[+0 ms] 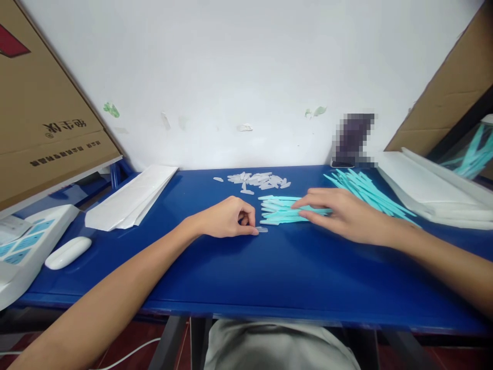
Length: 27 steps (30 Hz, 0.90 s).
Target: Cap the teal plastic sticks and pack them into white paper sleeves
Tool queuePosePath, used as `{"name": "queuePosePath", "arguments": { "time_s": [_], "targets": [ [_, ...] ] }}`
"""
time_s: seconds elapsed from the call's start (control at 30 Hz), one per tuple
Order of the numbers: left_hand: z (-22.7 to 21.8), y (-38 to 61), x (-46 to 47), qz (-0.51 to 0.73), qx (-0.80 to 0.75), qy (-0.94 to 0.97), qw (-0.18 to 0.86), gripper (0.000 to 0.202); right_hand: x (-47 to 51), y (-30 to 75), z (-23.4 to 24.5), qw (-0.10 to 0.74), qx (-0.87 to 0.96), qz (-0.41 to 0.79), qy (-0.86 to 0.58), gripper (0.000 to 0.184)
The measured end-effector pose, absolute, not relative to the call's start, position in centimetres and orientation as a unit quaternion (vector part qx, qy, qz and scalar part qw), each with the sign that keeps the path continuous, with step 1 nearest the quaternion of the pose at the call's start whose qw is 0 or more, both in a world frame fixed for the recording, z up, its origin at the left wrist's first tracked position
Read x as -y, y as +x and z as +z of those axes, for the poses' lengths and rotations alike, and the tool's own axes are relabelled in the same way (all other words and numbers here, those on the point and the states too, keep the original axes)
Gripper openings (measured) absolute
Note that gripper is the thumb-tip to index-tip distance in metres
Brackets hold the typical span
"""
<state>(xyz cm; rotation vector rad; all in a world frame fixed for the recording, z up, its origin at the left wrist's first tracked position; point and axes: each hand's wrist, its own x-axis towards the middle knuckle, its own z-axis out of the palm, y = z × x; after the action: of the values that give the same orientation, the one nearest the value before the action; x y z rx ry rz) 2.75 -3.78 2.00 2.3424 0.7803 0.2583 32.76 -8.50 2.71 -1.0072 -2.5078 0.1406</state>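
My left hand (231,218) is closed in a pinch on a small clear plastic cap (262,229), whose free end points right. Just right of it, several slim teal plastic sticks (277,211) with shaped ends lie side by side on the table. My right hand (335,213) rests over their right ends. Its thumb and fingers are stretched and apart, with the fingertips touching the sticks; one stick passes between thumb and fingers. Beyond the hands lies a loose pile of small clear caps (262,180). A second heap of teal sticks (370,195) spreads behind my right hand.
The blue table (231,277) meets a white wall (246,77). White flat packets (131,198), a white oval case (68,253) and a power strip (36,246) lie left. White sheets (435,190) lie right, beside a blurred-out dark object (352,139). Cardboard (50,103) stands left.
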Motion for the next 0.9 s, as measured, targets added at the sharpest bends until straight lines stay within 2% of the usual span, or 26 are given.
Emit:
{"name": "queuePosePath", "arguments": {
  "time_s": [0.17,0.4,0.53,0.63,0.77,0.9],
  "targets": [
    [2.2,2.8,3.9,0.082,-0.308,0.888,0.332,0.033,8.1,33.1,2.3,0.220,0.907,0.035,-0.357,0.033],
    [2.4,2.9,4.1,0.074,-0.305,0.888,0.336,0.031,7.8,33.4,1.9,0.142,0.934,-0.017,-0.327,0.036],
    [2.4,2.9,4.1,0.078,-0.302,0.888,0.337,0.030,8.2,33.2,2.3,0.159,0.932,-0.030,-0.325,0.036],
    [2.4,2.8,4.0,0.077,-0.305,0.883,0.347,0.029,8.8,32.8,2.8,0.171,0.925,0.019,-0.339,0.036],
    [2.3,2.7,3.9,0.077,-0.304,0.882,0.352,0.030,9.3,32.4,3.5,0.136,0.921,0.101,-0.350,0.032],
    [2.3,2.7,3.9,0.079,-0.300,0.884,0.350,0.031,9.4,32.4,3.5,0.120,0.917,0.132,-0.358,0.031]
  ]
}}
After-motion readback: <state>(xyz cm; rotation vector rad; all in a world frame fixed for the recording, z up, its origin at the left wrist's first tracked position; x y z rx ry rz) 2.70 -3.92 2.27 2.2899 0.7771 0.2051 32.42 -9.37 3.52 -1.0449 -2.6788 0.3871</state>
